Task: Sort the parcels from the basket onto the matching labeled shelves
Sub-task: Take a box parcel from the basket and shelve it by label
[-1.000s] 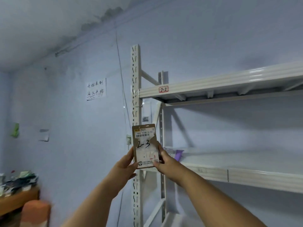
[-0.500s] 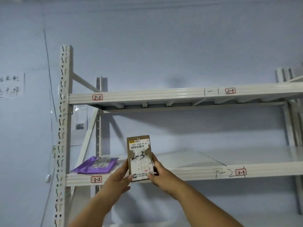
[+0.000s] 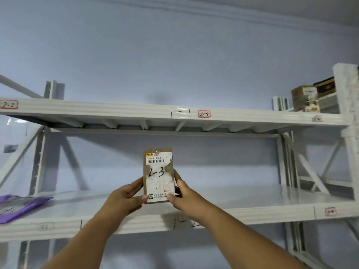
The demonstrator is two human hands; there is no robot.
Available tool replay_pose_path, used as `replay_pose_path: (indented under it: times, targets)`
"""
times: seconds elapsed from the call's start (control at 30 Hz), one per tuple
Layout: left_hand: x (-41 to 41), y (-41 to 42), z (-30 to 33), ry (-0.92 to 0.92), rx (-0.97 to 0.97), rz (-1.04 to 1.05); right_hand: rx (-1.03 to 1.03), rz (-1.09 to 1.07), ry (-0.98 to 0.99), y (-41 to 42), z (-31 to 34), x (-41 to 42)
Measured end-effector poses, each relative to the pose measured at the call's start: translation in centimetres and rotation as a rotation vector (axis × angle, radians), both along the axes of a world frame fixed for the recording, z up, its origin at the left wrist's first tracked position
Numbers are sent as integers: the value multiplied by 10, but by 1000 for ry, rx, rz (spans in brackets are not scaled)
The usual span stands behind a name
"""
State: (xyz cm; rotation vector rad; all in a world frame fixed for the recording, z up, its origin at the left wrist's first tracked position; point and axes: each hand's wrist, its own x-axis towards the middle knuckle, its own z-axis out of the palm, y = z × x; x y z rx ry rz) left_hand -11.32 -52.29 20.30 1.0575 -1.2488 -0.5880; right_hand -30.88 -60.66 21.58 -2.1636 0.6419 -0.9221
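A person stands facing the white metal rack with both arms stretched up, holding a small flat cardboard parcel (image 3: pixel 158 176) upright with its label turned back toward their own eyes. The left hand (image 3: pixel 124 199) pinches the parcel's lower left edge, thumb on the front and fingers behind; the right hand (image 3: pixel 183 195) does the same on the lower right edge, so the parcel is clamped between the two. That low grip at the sides leaves the handwritten "2-3" and the barcode above it uncovered, which looks like the reason for holding it so: the mark can be read against the shelf tags.

The matching "2-3" tag (image 3: pixel 204 113) sits on the front lip of the upper shelf (image 3: pixel 116 111), above the parcel and slightly to its right. Far to the left of the parcel on that same lip is the "2-2" tag (image 3: pixel 8 104). The parcel hangs in the air in front of the bay beneath the upper shelf, touching no shelf. My guess is it needs to be lifted over the lip, to the right of the drawn divider marks (image 3: pixel 180 112).

A purple mailer bag (image 3: pixel 17 205) lies on the lower shelf (image 3: pixel 272 200), well left of the parcel. Some brown boxes (image 3: pixel 305 99) stand at the upper shelf's far right end.
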Motion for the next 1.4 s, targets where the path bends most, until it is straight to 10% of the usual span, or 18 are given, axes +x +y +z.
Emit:
replay_pose_path:
  times: [0.37, 0.63, 1.1, 1.4]
  targets:
    - [-102, -55, 161, -82, -363, 43, -285, 16, -370, -59, 165, -75]
    - [-109, -93, 292, -736, -382, 647, -521, -238, -249, -98, 279, -66]
    - [-68, -170, 313, -782, -66, 841, -546, -649, 224, -144, 310, -15]
    - [-68, -126, 287, -721, -304, 824, -770, -722, -5, -125, 277, -24]
